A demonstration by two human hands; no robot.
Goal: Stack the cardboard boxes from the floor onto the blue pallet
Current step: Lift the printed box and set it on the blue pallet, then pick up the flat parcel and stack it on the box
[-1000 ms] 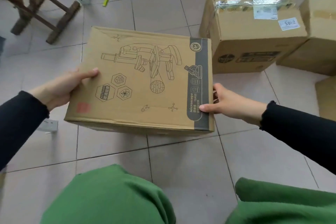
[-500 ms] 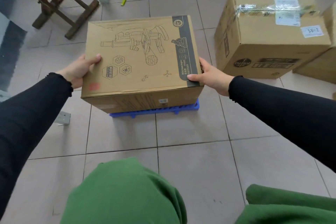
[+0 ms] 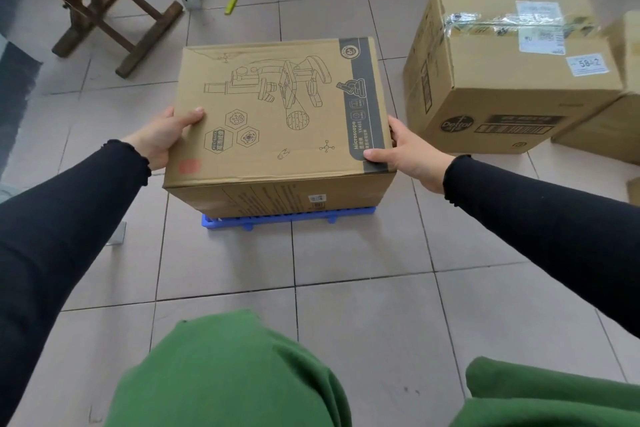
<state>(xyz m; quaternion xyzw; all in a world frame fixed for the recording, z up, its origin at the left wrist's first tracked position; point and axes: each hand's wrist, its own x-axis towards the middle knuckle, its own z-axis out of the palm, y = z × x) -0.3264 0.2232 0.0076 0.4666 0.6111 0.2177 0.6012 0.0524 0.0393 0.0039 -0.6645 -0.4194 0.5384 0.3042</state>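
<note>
One view only, the head camera, so take it from there. Half a second ago you held the box point(image 3: 280, 121) above the pallet point(image 3: 287, 219) with its near edge raised; now it has come lower and sits over that blue strip, which shows only along the box's near bottom edge. Whether the box already rests on the pallet or hangs just above it I cannot tell, since the box hides the contact. Either way, the first box looks nearly placed, and what remains for it is to settle it and let go.

Your left hand point(image 3: 161, 137) presses flat on the box's left side, thumb hooked over the top face. Your right hand point(image 3: 410, 154) presses the right side, thumb on the dark printed band at the near right corner. Both are clamping it between the palms, not spread free.

Counted: one box in your hands; one pallet; one taped box point(image 3: 512, 80) on the floor to the right, well apart from the pallet; at least one more box point(image 3: 623, 121) behind it at the frame's right edge, and perhaps another lower at that edge, cut off. None lie under the held box that I can see.
</note>
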